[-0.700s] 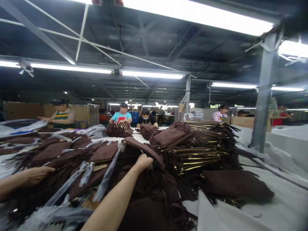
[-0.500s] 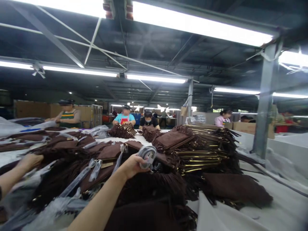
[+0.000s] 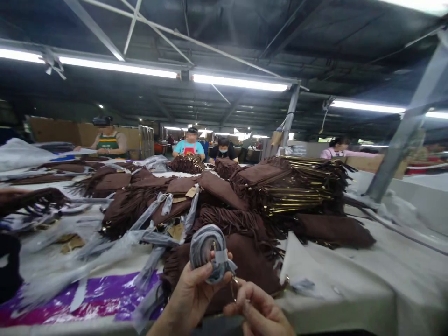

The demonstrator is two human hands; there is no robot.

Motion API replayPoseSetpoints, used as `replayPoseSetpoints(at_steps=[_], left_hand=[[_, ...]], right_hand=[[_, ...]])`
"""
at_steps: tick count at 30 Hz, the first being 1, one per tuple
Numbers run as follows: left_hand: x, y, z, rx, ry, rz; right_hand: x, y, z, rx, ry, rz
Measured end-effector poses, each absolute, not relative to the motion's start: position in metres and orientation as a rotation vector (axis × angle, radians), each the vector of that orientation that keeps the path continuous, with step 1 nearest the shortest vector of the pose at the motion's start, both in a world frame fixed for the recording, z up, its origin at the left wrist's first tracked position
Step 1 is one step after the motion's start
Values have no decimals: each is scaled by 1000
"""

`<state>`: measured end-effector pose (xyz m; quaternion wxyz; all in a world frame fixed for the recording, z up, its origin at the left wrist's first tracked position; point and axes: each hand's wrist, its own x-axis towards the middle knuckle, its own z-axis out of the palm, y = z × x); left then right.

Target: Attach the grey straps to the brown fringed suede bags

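Note:
My left hand [image 3: 198, 284] is closed round a coiled strap [image 3: 205, 242], which is wrapped in greyish plastic with a pale band across it. A small gold-coloured metal clasp [image 3: 234, 285] hangs from the lower right of the coil. My right hand [image 3: 257, 308] is closed in a pinch at the clasp's lower end. Both hands are raised near the table's front edge. Behind them lies a brown fringed bag [image 3: 254, 259], partly hidden by the hands and coil.
Stacked brown bags with gold zips [image 3: 297, 198] stand at the right rear. Purple plastic [image 3: 105, 291] lies front left. At far left, another person's hand holds a fringed brown piece [image 3: 38, 200]. Several people work beyond the table. A metal post [image 3: 402, 126] rises at right.
My left hand has drawn the coil back and down toward me. My right hand has come into view at the clasp. The neighbour's fringed piece has moved left, baring the purple plastic.

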<state>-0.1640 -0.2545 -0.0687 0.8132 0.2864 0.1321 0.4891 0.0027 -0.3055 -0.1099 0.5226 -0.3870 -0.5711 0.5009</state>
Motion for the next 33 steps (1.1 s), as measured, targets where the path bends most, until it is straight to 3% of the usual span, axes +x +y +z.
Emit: replayPoseSetpoints(at_steps=[5, 9, 14, 20, 27, 33], left_hand=[[-192, -271, -94, 646, 176, 971], [-220, -268, -90, 804, 96, 814], [-203, -285, -67, 1373, 329, 507], [-158, -309, -75, 1546, 400, 556], [-151, -304, -105, 1505, 677, 818], [-150, -303, -104, 1556, 661, 891]], right_hand=[[4, -328, -89, -1056, -1721, 751], [31, -354, -43, -1099, -1981, 809], [37, -363, -9, -1154, -2236, 764], [37, -350, -27, -1178, -2137, 798], [39, -352, -66, -1305, -1861, 237], [30, -354, -84, -1427, -1946, 242]])
